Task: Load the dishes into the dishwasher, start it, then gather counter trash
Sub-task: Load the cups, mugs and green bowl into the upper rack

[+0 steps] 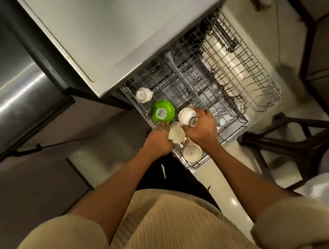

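Leaning over the pulled-out upper rack [261, 85], right hand [200, 129] fingers curl round a white cup [186, 115]; left hand [159, 143] fingers grip a cream bowl [176, 134] beside the green bowl [162, 111]; best seated mouth-down between tines.

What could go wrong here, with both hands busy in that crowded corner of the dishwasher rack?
1. The right hand holds a white cup close above other cups; they could knock and chip.
2. The left hand reaches by the upturned green bowl and might nudge it off its tines.
3. The rack is pulled far out; leaning on it may tip it.
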Tool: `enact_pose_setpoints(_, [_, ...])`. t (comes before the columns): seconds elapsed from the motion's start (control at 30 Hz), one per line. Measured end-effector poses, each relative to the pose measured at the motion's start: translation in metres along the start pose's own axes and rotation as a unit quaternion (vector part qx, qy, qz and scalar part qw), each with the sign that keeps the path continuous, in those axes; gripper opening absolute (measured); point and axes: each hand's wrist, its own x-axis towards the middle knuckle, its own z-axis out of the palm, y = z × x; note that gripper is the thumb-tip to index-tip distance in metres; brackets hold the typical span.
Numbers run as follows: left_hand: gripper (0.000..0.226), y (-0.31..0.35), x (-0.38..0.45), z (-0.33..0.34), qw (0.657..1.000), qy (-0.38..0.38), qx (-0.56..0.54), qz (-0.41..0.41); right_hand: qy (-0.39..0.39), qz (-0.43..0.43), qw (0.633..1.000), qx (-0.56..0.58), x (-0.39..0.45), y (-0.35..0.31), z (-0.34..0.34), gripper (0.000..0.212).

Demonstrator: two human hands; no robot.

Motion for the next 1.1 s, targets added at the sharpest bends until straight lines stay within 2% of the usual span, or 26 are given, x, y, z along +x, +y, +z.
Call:
enact_pose_setpoints(0.07, [0.080, 0.006, 0.002, -0.006, 0.997, -0.039, 0.059, 0.013, -0.004, 0.011, 1.000, -0.017, 0.013, 0.005, 0.003, 0.079])
enact_pose_setpoints(0.2, [0.083, 0.008, 0.007, -0.002, 0.984, -0.068, 0.163, 0.028, 0.000, 0.024, 0.999, -0.041, 0.030, 0.009, 0.011, 0.079])
enact_pose_setpoints(0.33, [0.087, 0.004, 0.013, 0.006, 0.973, -0.087, 0.214, 0.030, -0.010, 0.023, 0.997, -0.073, 0.049, 0.013, 0.019, 0.085])
enact_pose_setpoints(0.6, [0.086, -0.002, 0.019, 0.009, 0.965, -0.088, 0.242, 0.041, -0.042, 0.048, 0.993, -0.104, 0.073, 0.014, 0.041, 0.082])
enact_pose_setpoints(0.83, [0.087, -0.001, 0.019, 0.008, 0.970, -0.079, 0.227, 0.040, 0.035, 0.046, 0.995, -0.079, 0.074, 0.014, 0.043, 0.082])
enact_pose_setpoints(1.1, [0.088, 0.000, 0.018, 0.008, 0.971, -0.079, 0.225, 0.033, -0.042, 0.054, 0.993, -0.094, 0.084, 0.021, 0.048, 0.095])
